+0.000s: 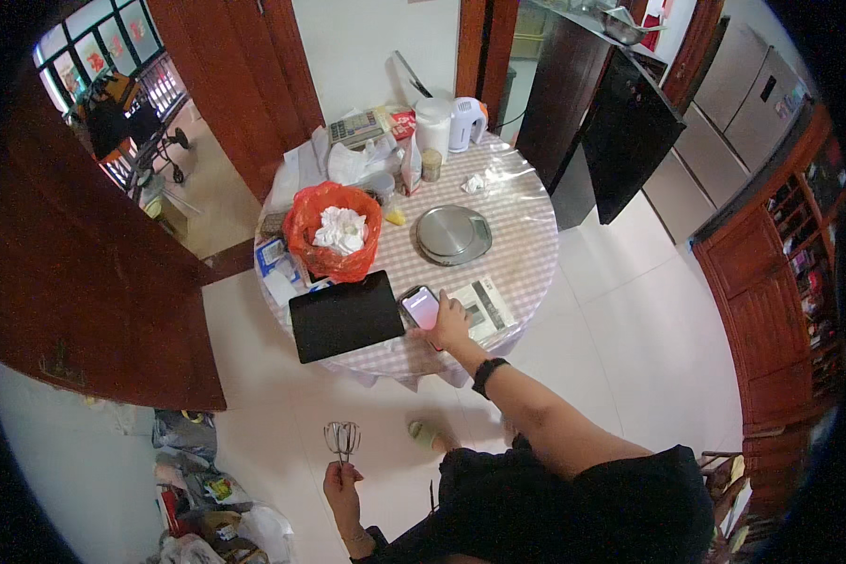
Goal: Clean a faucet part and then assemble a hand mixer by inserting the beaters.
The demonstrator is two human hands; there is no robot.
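Observation:
My left hand (343,496) is closed around the thin shafts of metal mixer beaters (342,436), held upright with their wire loops on top, out over the floor in front of the table. My right hand (450,326) reaches to the near side of the round table and grips a smartphone (422,305) by its lower part, fingers at its right edge and thumb low. The phone's pinkish screen is lit. A black tablet (346,317) lies just left of the phone, and a printed sheet (484,310) lies to its right, partly behind my hand.
On the checked tablecloth (524,221) stand a kitchen scale (451,235), a red plastic bag (303,221) with crumpled white tissues (340,230), a white hand mixer (464,124), a white canister (432,120) and a calculator (356,128). Bags (226,508) lie along the left wall.

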